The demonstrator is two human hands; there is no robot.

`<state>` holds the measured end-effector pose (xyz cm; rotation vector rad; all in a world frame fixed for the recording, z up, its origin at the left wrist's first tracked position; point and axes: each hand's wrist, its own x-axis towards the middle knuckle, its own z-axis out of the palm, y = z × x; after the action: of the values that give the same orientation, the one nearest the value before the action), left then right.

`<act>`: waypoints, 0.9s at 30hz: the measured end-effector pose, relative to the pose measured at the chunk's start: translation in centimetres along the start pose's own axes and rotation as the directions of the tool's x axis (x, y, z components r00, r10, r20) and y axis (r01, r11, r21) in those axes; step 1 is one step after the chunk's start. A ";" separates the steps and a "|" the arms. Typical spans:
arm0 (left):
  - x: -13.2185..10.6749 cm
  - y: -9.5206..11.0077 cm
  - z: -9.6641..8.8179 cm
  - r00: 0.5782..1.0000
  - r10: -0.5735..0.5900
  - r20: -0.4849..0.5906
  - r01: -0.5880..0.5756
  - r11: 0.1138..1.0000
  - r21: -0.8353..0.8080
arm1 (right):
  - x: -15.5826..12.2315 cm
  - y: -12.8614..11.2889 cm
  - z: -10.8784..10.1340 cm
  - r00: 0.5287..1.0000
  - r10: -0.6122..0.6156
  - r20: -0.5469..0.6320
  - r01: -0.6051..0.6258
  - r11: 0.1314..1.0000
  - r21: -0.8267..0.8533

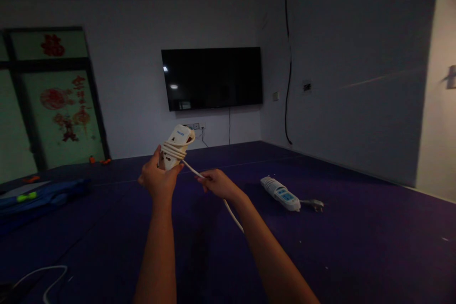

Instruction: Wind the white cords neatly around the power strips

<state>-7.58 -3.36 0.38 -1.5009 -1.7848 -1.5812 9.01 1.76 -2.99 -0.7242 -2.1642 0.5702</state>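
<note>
My left hand (159,179) is closed around the lower end of a white power strip (177,145), held upright in front of me. Its white cord (192,169) is wound several turns round the strip's body. My right hand (217,182) pinches the loose part of that cord just to the right of the strip. From there the cord hangs down along my right forearm. Both arms reach out over a dark purple floor (356,228).
A second white power strip (280,193) with its plug (315,204) lies on the floor to the right. A black TV (212,78) hangs on the far wall. A blue bag (42,195) lies at the left; a white cable (46,278) curls at bottom left.
</note>
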 end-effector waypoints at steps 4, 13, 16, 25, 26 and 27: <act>-0.8 1.7 -0.4 0.966 -0.114 -0.233 0.131 0.990 0.054 | -0.2 -1.0 0.1 0.994 0.072 0.086 -0.074 0.997 0.018; -0.3 -1.4 -0.8 0.927 -0.152 -0.342 0.220 0.961 0.169 | -1.7 -2.3 -2.7 0.995 0.075 0.058 -0.064 0.982 -0.176; -0.2 -2.2 -0.5 0.943 -0.140 -0.303 0.204 0.961 0.190 | -2.0 -4.0 -3.2 0.999 -0.036 -0.037 0.020 0.934 -0.357; -0.7 -1.3 1.0 0.994 0.018 -0.109 0.015 0.954 0.299 | -2.8 -6.6 -4.1 0.957 -0.213 -0.195 0.020 0.722 -0.691; -0.7 -1.1 1.0 0.998 0.053 -0.043 -0.037 0.949 0.313 | -2.9 -6.5 -4.3 0.949 -0.235 -0.212 0.020 0.713 -0.701; -0.7 -0.8 1.1 0.995 0.092 0.029 -0.096 0.941 0.326 | -3.0 -6.3 -4.5 0.940 -0.254 -0.230 0.018 0.707 -0.707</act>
<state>-7.54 -2.68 -0.97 -1.4154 -1.8435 -1.1617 12.17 -4.12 1.95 -0.9505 -2.0761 -0.4777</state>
